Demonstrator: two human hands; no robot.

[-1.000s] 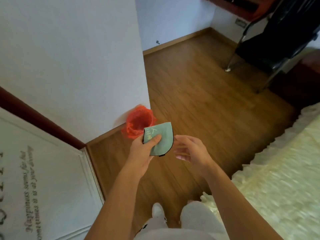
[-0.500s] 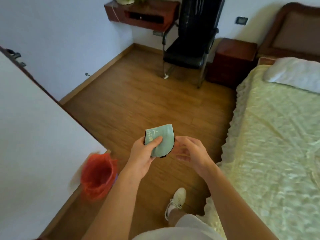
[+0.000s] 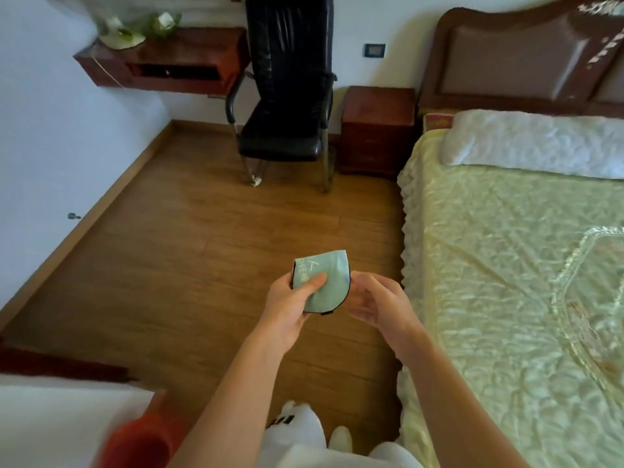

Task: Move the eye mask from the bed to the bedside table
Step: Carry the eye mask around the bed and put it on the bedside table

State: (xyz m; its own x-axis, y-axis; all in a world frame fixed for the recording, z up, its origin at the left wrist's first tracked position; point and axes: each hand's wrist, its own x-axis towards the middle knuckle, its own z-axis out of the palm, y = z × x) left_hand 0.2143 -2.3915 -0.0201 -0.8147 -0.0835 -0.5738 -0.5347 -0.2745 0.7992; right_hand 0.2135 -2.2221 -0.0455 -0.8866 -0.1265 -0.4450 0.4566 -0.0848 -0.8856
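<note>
A folded pale green eye mask [image 3: 329,282] with a black edge and light lettering is pinched in my left hand [image 3: 290,309], thumb on top, held over the wooden floor. My right hand [image 3: 378,304] hovers just to the right of the mask with fingers spread and curled, holding nothing. The bed [image 3: 513,265] with a pale green quilt fills the right side. The dark red wooden bedside table [image 3: 378,130] stands far ahead, between the bed's headboard and a black chair.
A black chair [image 3: 287,106] stands left of the bedside table. A wall-mounted wooden shelf [image 3: 162,65] with flowers is at the upper left. A red bin [image 3: 135,444] and a white wall corner are at the lower left. Open wooden floor [image 3: 209,248] lies ahead.
My view has swung right, from the wall corner and red bin toward the bed, chair and bedside table. Both hands keep the same pose with the mask in the left.
</note>
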